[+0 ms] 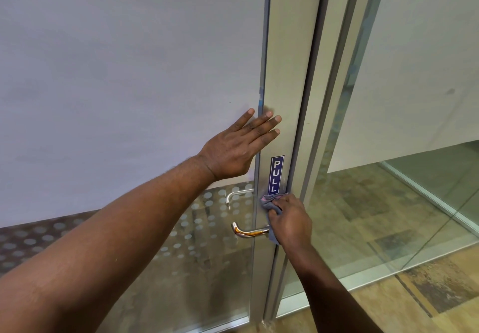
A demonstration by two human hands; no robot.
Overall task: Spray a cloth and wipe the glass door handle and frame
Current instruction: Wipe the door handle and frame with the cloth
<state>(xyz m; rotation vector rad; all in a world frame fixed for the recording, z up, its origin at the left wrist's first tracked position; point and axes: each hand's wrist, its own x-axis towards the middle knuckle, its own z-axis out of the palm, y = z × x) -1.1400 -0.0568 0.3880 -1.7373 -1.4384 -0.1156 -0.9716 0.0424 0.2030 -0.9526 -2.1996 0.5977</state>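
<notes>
Grip: right hand [291, 222] bunches crumpled grey cloth [269, 201] on pale metal door frame [287, 60] | left hand [230, 151] flat, bracing frame's left edge | cloth likely light, limp; curved chrome handle [250, 233] likely rigid, slick.

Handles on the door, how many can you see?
2. The lower handle sticks out on this side, just left of the right hand holding the cloth. The upper handle shows through the glass above it, apparently on the far side. None seems hidden.

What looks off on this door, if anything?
The door handle carries an orange-brown streak along its lever, left of the cloth in the right hand; could be rust, grime or a reflection. Nothing else stands out.
</notes>
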